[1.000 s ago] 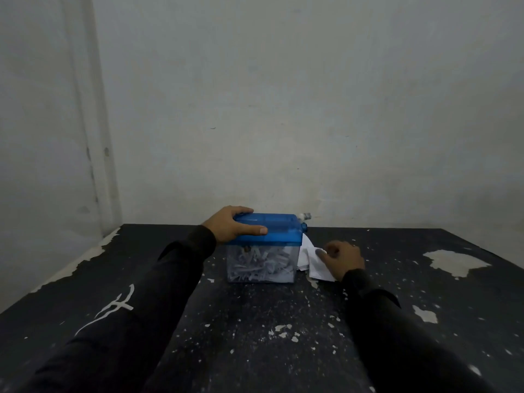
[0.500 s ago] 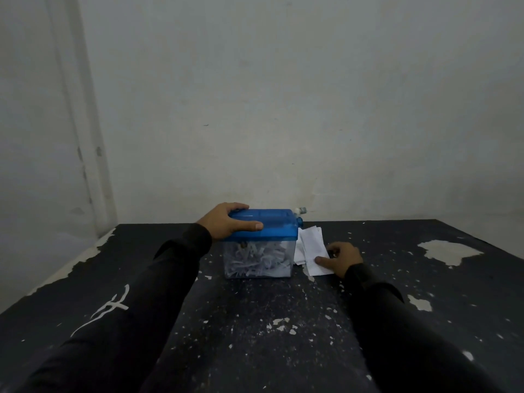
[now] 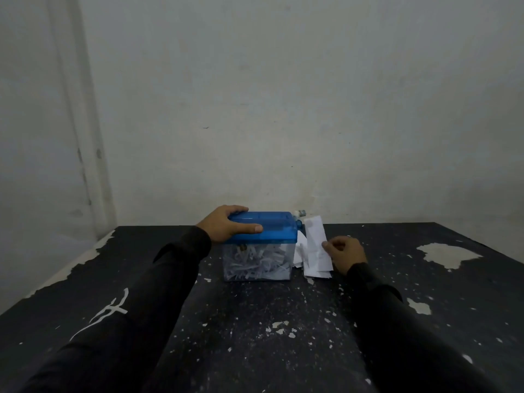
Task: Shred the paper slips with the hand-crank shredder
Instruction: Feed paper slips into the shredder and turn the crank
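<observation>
The step in hand looks like picking up the next slip to feed: a paper slip (image 3: 314,239) stands raised on its edge just right of the hand-crank shredder (image 3: 259,245), its top corner level with the blue lid (image 3: 272,226), while the rest of the slips (image 3: 316,272) lie in a loose pile on the worktop (image 3: 255,321) against the shredder's right side.

The shredder sits near the back of the worktop, close to the wall. Its clear bin (image 3: 256,263) is already well filled with white strands, so I judge the task partly done, with several slips left.

The left hand (image 3: 226,226) grips the lid from its left end, fingers curled over the far edge and thumb laid along the near face, steadying the box. The right hand (image 3: 344,252) pinches the lifted slip at its right edge, fingers curled in.

Next, the slip has to be carried over the lid and dropped end-first into the slot (the slot itself is not clear from this angle). Then the right hand must let go and take the crank (image 3: 300,214), whose small grey knob shows at the lid's far right corner. The left hand should hold the box down meanwhile.
</observation>
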